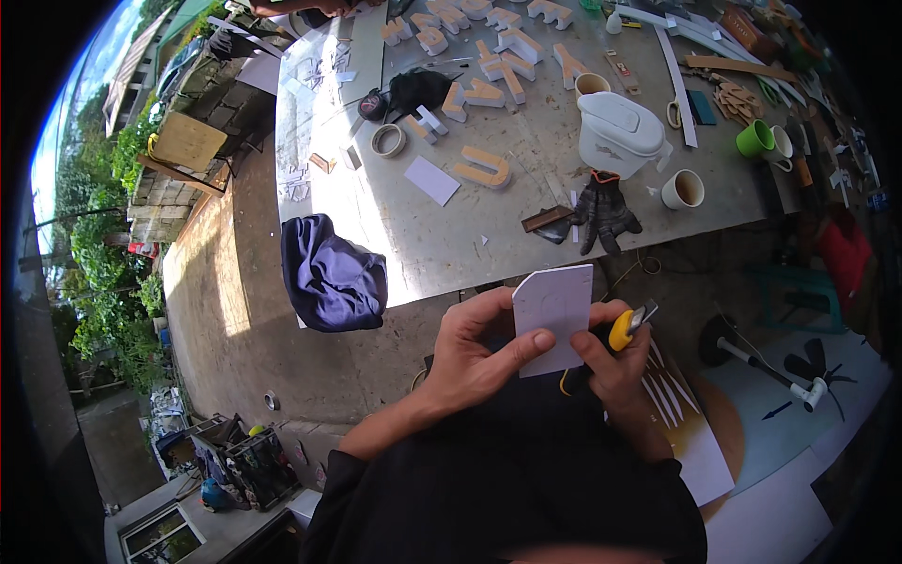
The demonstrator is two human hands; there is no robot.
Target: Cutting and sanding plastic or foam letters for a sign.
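My left hand (479, 343) grips a white rectangular board (554, 310) with a clipped upper corner and faint drawn outlines, thumb across its face. My right hand (615, 367) holds a yellow-handled utility knife (622, 328), blade pointing up and right, while its thumb presses the board's right side. Both hands are in front of the metal table's (432, 263) near edge. On the table beyond them lie a dark glove (606, 214), a brown block (547, 218), a cup with brown contents (683, 189) and a white lidded container (620, 132).
Dark blue cloth (332, 273) drapes over the table's left corner. Several letter shapes (482, 167), a tape roll (388, 140) and a green cup (754, 139) sit farther back. Printed panels (770, 442), a stool (789, 296) and a pedestal fan (808, 395) are at right; another person's hand (329, 7) shows top left.
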